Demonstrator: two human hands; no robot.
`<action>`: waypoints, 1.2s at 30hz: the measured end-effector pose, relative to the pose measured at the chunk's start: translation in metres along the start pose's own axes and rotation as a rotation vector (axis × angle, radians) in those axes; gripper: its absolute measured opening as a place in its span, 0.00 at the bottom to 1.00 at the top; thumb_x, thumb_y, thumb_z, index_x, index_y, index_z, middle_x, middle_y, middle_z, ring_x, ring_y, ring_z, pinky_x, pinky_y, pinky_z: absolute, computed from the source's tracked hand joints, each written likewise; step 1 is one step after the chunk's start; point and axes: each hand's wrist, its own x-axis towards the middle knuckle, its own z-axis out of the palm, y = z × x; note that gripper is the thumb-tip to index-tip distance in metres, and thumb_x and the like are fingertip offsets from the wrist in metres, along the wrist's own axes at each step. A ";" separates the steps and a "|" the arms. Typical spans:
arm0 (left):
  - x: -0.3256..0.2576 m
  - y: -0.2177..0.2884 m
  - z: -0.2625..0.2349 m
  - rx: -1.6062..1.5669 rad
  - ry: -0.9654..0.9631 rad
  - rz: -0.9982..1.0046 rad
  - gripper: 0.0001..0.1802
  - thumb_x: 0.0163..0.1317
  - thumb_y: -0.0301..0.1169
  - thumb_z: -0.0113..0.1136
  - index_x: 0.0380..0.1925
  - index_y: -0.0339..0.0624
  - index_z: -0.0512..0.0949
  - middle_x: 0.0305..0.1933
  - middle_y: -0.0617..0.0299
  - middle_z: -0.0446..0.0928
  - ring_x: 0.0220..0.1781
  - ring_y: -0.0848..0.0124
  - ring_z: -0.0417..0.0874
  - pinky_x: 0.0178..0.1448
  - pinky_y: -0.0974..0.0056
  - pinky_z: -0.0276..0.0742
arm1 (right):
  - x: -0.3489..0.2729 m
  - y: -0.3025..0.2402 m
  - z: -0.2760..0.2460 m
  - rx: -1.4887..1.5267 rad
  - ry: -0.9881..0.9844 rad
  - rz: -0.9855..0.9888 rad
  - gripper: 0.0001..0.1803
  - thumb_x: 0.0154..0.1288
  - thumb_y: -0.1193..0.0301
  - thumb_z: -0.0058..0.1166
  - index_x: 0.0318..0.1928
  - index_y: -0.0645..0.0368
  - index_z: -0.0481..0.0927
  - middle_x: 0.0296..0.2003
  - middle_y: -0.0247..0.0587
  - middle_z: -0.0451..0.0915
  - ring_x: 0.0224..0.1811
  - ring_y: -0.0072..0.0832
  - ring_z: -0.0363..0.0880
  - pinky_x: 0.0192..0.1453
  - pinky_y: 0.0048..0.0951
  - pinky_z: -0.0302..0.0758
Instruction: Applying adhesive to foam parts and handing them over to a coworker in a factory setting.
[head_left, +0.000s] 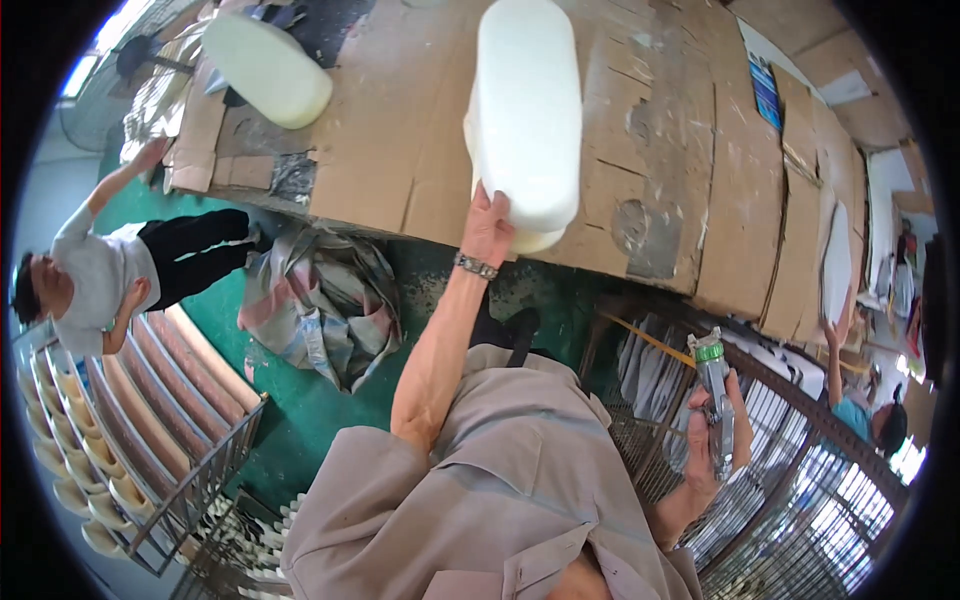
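A long, white, smooth piece with rounded ends (530, 110) lies lengthwise away from me on the cardboard-covered table (390, 150). A paler, cream-coloured edge shows beneath it. My left hand (487, 228), with a patterned band at its wrist, is closed on the near left edge of the white piece. Its fingers are partly hidden under that edge. Off to the right, away from the table, my right hand (703, 430) is wrapped round a metal spray gun (714, 385) with a green ring near its top.
Another pale rounded piece (268, 72) rests at the table's far left. A crumpled woven sheet (325, 300) lies on the green floor. A rack (190, 410) stands at left, a wire cage (800, 440) at right. One person (110, 265) is at left, another (855, 415) at far right.
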 end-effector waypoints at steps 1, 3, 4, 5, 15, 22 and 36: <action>0.004 0.008 0.004 -0.010 -0.009 0.027 0.28 0.70 0.29 0.62 0.68 0.46 0.66 0.60 0.70 0.77 0.59 0.75 0.78 0.62 0.67 0.77 | 0.006 -0.003 0.005 0.000 -0.012 -0.011 0.26 0.66 0.71 0.62 0.61 0.75 0.76 0.35 0.48 0.83 0.36 0.30 0.83 0.43 0.29 0.79; 0.010 0.025 0.012 -0.071 0.003 0.001 0.33 0.66 0.36 0.67 0.70 0.53 0.67 0.64 0.73 0.76 0.63 0.75 0.78 0.64 0.65 0.78 | 0.017 -0.009 0.015 -0.021 -0.054 -0.005 0.27 0.66 0.71 0.62 0.61 0.74 0.76 0.34 0.48 0.83 0.35 0.31 0.82 0.43 0.29 0.79; 0.015 0.034 0.016 -0.090 -0.059 0.036 0.33 0.66 0.36 0.67 0.70 0.53 0.67 0.64 0.73 0.76 0.63 0.75 0.78 0.64 0.65 0.78 | 0.021 -0.012 0.019 -0.025 -0.086 0.020 0.27 0.65 0.72 0.62 0.61 0.74 0.76 0.34 0.48 0.83 0.35 0.31 0.82 0.42 0.29 0.78; 0.019 0.043 0.020 -0.141 -0.087 0.091 0.31 0.68 0.33 0.64 0.69 0.49 0.66 0.64 0.70 0.76 0.64 0.74 0.77 0.65 0.65 0.78 | 0.025 -0.015 0.024 -0.026 -0.103 0.033 0.27 0.64 0.73 0.62 0.61 0.74 0.76 0.33 0.48 0.83 0.34 0.33 0.82 0.42 0.30 0.78; 0.143 0.181 -0.007 -0.036 -0.016 0.381 0.22 0.73 0.29 0.57 0.65 0.42 0.68 0.64 0.61 0.76 0.65 0.67 0.77 0.69 0.58 0.76 | 0.062 -0.031 0.064 -0.114 -0.249 0.051 0.28 0.59 0.79 0.63 0.61 0.72 0.77 0.39 0.55 0.83 0.38 0.40 0.84 0.46 0.33 0.79; 0.233 0.275 -0.062 0.081 0.094 0.587 0.25 0.73 0.41 0.58 0.64 0.41 0.70 0.65 0.60 0.76 0.67 0.63 0.75 0.71 0.53 0.72 | 0.077 -0.038 0.081 -0.194 -0.288 -0.037 0.28 0.66 0.74 0.60 0.65 0.70 0.74 0.37 0.44 0.82 0.36 0.27 0.80 0.41 0.26 0.77; 0.182 0.270 -0.190 0.210 0.695 0.248 0.32 0.72 0.52 0.57 0.66 0.42 0.68 0.60 0.52 0.76 0.56 0.55 0.78 0.61 0.51 0.77 | 0.068 -0.041 0.085 -0.135 -0.152 0.007 0.27 0.63 0.75 0.62 0.62 0.72 0.76 0.36 0.48 0.84 0.36 0.33 0.84 0.44 0.30 0.79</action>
